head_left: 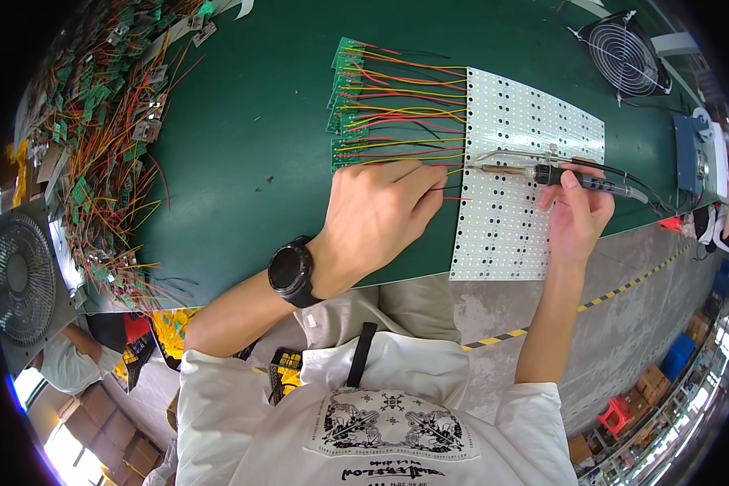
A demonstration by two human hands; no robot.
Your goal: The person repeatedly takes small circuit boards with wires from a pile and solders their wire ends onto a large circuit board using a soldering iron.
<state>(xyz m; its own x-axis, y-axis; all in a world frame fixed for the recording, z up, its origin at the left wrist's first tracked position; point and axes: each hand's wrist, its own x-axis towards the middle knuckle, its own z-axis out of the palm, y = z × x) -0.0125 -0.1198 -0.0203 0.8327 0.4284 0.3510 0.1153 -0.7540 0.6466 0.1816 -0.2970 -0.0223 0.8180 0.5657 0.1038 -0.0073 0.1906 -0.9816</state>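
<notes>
Two hands are over the green table (pixel 251 121), centre frame. The left hand (pixel 378 212), with a black watch (pixel 293 271) on its wrist, lies knuckles up at the left edge of the white LED panel (pixel 535 121). Its fingers are curled together and pinch a thin red wire (pixel 459 198) at the panel's edge, fingertips pressed down right where the wires meet the board.

The right hand (pixel 577 212) comes in from the lower right and grips a black-handled soldering iron (pixel 543 173) like a pen. The iron lies nearly level, its metal tip pointing left across the panel toward the left hand's fingertips; tip and fingertips are near each other, but I cannot tell if they touch. A black cable (pixel 636 185) runs off the handle to the right.

Above the left hand, a fan of red, yellow and black wires (pixel 405 97) stretches from the panel's left edge to a stack of small green boards (pixel 344 97), top centre. The panel sits with its lower end hanging past the table's front edge.

Far upper left, a big heap of green boards with tangled wires (pixel 97 138) covers the table's end. A round fan (pixel 624 53) stands in the upper right, another fan (pixel 20 279) at the left edge. A blue-grey box (pixel 692 154) sits at the right edge.
</notes>
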